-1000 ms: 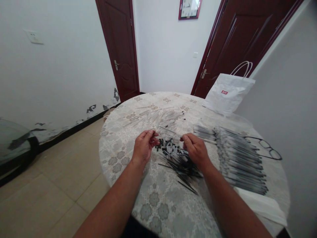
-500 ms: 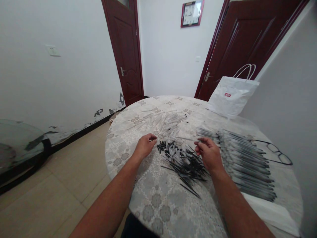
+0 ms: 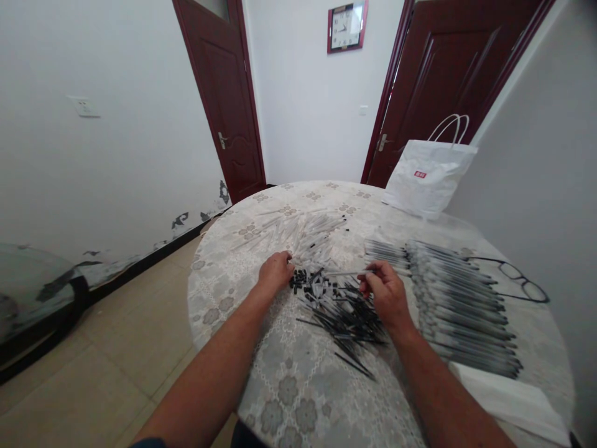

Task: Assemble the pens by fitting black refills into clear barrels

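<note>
My left hand (image 3: 276, 271) rests on the round table (image 3: 303, 386) with curled fingers at the edge of a small heap of black caps (image 3: 304, 281). My right hand (image 3: 387, 292) is closed in a pinch on a thin clear pen tube (image 3: 342, 272) that points left over the caps. Below and between my hands lies a pile of black pen refills (image 3: 347, 317). Behind the caps lies a spread of clear pen tubes (image 3: 303, 230).
Rows of assembled pens (image 3: 457, 305) cover the table's right side, with black glasses (image 3: 510, 277) beyond them. A white paper bag (image 3: 429, 177) stands at the back right. White paper (image 3: 513, 398) lies at the near right. Dark doors and a wall clock (image 3: 345, 26) are behind.
My right hand went right toward the assembled pens, then came back holding a clear tube over the caps. My left hand settled down at the caps. The camera shifted slightly.
</note>
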`<act>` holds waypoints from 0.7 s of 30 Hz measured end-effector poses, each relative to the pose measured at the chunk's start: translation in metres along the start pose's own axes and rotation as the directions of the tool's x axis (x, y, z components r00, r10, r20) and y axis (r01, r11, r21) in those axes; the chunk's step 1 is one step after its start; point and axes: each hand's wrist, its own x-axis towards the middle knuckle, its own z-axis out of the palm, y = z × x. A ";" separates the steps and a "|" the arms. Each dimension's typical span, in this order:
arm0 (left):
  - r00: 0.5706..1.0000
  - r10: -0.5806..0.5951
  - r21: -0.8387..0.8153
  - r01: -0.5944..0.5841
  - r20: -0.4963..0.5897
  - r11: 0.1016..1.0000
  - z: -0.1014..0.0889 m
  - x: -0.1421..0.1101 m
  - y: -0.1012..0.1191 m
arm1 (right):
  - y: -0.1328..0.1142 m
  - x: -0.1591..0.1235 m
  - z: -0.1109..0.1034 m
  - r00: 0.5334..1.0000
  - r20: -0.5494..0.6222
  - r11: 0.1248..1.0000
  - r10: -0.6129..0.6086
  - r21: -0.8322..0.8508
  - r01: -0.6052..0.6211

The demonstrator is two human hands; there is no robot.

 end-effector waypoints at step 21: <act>0.994 0.097 -0.159 -0.102 -0.044 0.982 -0.001 -0.004 -0.027 | 0.003 -0.006 0.004 1.000 0.010 0.998 -0.020 -0.054 0.021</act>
